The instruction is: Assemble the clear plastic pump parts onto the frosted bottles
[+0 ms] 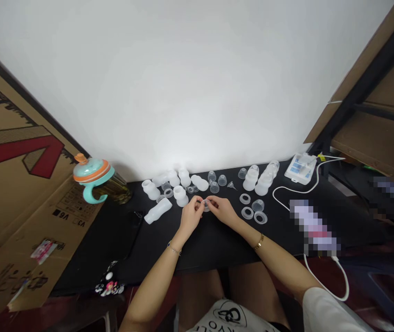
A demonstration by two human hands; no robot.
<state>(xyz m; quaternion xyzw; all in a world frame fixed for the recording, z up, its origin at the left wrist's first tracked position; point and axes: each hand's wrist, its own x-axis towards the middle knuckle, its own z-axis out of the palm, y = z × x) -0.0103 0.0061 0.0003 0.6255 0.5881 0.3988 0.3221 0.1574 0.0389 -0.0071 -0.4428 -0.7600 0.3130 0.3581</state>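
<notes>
My left hand (192, 213) and my right hand (219, 208) meet over the table, fingertips pinching a small translucent ring (206, 205) from both sides. It looks like a bottle collar; whether a nipple sits in it is too small to tell. Just behind my left hand an open white baby bottle (181, 197) stands upright, and another bottle (158, 210) lies on its side farther left. Beyond my right hand are loose collar rings (247, 212) and a clear domed cap (258, 205). Several more clear caps (214, 187) and a funnel-shaped nipple (232, 185) lie behind the hands.
Capped bottles (251, 178) stand at the back right, near a white box (301, 168) with a cable (280, 189). A blurred phone-like object (314, 226) lies at right. A drinking jug (96, 177) and a large cardboard box (20, 184) are at left. The wall borders the black table (214, 249).
</notes>
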